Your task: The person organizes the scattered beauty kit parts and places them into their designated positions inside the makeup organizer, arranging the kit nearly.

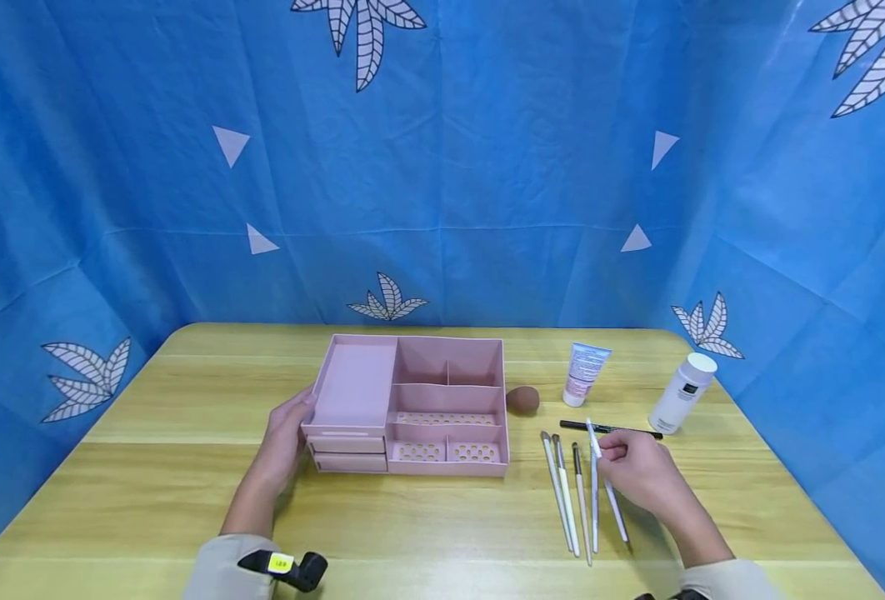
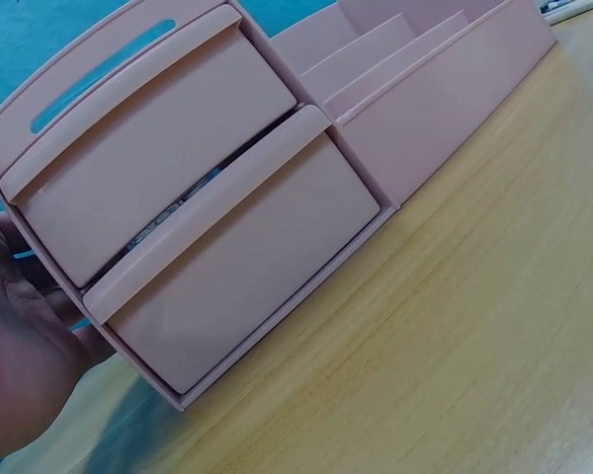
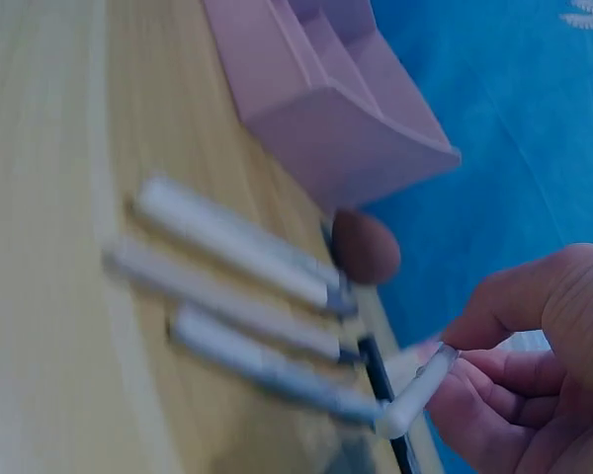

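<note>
A pink makeup organizer (image 1: 352, 383) with two closed drawers and open compartments stands on the table. My left hand (image 1: 283, 437) rests against its left side wall; the fingers (image 2: 64, 306) touch the wall beside the drawers (image 2: 237, 247). Over on the right, my right hand (image 1: 641, 471) pinches a white-handled makeup brush (image 3: 420, 390) between thumb and fingers, its dark tip slanting down toward the front. Left of that hand, several light-handled makeup brushes (image 1: 567, 500) lie side by side. A thin black pen (image 1: 573, 425) lies crosswise behind them, partly hidden by the hand.
A brown makeup sponge (image 1: 522, 401) sits by the organizer's right wall. Behind the brushes stand a white and blue tube (image 1: 585, 375) and a white bottle (image 1: 682, 393). A blue patterned curtain (image 1: 442, 167) hangs around the wooden table (image 1: 150, 433).
</note>
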The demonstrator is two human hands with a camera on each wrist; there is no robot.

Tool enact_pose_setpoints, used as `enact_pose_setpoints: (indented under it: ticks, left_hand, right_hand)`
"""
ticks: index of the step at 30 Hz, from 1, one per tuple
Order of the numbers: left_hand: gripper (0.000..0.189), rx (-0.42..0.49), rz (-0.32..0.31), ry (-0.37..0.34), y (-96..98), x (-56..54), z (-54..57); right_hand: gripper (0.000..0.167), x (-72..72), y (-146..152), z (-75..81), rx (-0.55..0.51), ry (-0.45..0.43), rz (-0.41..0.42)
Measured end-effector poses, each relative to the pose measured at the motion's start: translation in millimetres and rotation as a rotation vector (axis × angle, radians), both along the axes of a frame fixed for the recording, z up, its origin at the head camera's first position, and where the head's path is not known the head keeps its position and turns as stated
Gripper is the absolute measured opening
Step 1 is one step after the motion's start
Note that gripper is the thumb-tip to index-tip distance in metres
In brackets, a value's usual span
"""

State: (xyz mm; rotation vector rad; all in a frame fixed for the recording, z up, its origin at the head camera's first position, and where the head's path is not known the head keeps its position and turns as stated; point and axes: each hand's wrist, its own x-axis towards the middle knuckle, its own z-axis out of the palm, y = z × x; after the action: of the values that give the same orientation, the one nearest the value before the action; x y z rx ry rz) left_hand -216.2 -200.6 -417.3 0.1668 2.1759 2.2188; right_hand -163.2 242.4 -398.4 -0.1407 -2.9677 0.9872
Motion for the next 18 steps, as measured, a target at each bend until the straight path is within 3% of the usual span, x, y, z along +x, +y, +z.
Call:
enact_pose_setpoints:
  ticks: [18]
  left_hand:
    - [0.053, 0.002, 0.002, 0.0, 0.9, -0.8, 0.2]
  right_hand:
    - [0.018, -36.7, -93.0, 25.2, -0.252, 0.104, 0.149]
